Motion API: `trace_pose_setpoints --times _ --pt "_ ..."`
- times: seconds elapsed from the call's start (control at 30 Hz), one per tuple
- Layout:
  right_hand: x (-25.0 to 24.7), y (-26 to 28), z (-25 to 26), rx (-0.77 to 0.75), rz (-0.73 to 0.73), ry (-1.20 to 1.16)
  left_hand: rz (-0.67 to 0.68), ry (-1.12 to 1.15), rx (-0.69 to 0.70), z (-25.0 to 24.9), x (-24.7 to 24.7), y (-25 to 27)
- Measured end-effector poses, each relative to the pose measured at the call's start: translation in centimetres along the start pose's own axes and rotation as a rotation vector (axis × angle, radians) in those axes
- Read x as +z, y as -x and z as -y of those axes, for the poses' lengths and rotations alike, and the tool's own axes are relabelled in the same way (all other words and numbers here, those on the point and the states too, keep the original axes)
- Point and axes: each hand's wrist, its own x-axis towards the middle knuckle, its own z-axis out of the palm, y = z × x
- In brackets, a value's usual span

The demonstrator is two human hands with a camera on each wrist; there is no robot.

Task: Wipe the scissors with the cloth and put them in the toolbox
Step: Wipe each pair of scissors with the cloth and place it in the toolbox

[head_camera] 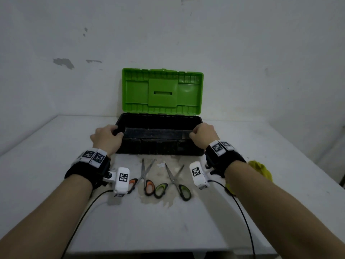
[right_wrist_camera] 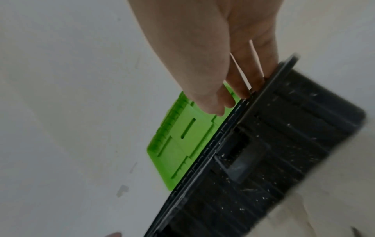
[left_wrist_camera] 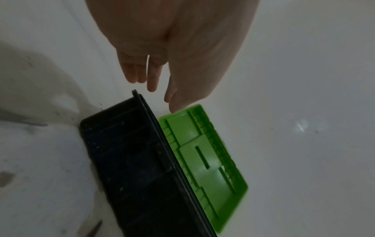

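green lid [head_camera: 162, 91] stands upright behind the black toolbox [head_camera: 158, 146], propped near the wall, so the tub is already open to receive tools. my left hand [head_camera: 107, 136] sits at the tub's left end, fingers curled over the rim in the head view; the left wrist view shows the fingers [left_wrist_camera: 152, 80] hanging loose just above the corner, so i cannot tell whether it truly grips. my right hand [head_camera: 203, 134] is at the right end, fingers [right_wrist_camera: 239, 86] hooked over the rim edge, gripping it. a flat black tray [head_camera: 155, 132] lies inside, spanning between the two hands. judgement: both hands take the box ends to square it on the bench or to lift that tray out, making room.

two pairs of scissors lie on the bench [head_camera: 186, 230] just in front of the box, blades pointing toward it, both part open: orange-handled scissors [head_camera: 145, 176] on the left, green-handled scissors [head_camera: 175, 179] on the right. one orange loop is partly hidden behind my left wrist camera. they rest on a stained, chipped patch of the bench surface. neither has been picked up.

yellow-green cloth [head_camera: 261, 171] sits bunched at the right, partly hidden behind my right forearm, within easy reach of that hand. wiping not yet begun, by my reading.
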Motion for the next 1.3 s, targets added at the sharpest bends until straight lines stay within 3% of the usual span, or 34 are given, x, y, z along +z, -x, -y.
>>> trace_pose_setpoints --times 0.07,0.17,0.27,0.43,0.6,0.73,0.87,1.0,1.13,1.3 --pt "-0.7 2.7 -2.0 -0.036 -0.087 -0.036 -0.001 -0.082 0.044 -1.6 0.2 2.2" --pt "-1.9 6.4 -5.4 -0.021 -0.178 -0.071 0.084 -0.009 0.207 -4.1 1.3 6.6" --pt "-2.8 8.7 -9.1 0.039 -0.171 -0.075 0.275 0.014 0.217 -6.0 3.0 11.5" --pt "-3.6 11.6 -13.9 0.136 -0.141 0.07 0.487 -0.167 0.251 -7.2 5.3 15.8" --pt "-3.8 12.9 -17.0 0.174 -0.046 0.152 0.479 -0.402 0.278 -7.6 6.3 16.9" --pt "-3.6 13.2 -16.8 0.129 -0.093 0.081 0.505 -0.528 0.266 -7.4 6.5 17.0" --pt "-3.1 13.0 -16.2 0.089 -0.008 0.271 0.498 -0.569 0.269 -7.6 6.5 17.0" --pt "-3.1 13.1 -15.5 0.081 -0.078 0.239 0.516 -0.489 0.264 -7.6 5.9 17.0" --pt "-4.2 13.3 -14.9 0.061 -0.189 -0.093 0.48 -0.282 0.238 -8.0 5.0 16.9" --pt "-5.5 13.5 -13.3 -0.079 -0.251 -0.41 0.517 0.042 0.141 -7.9 4.7 16.9"
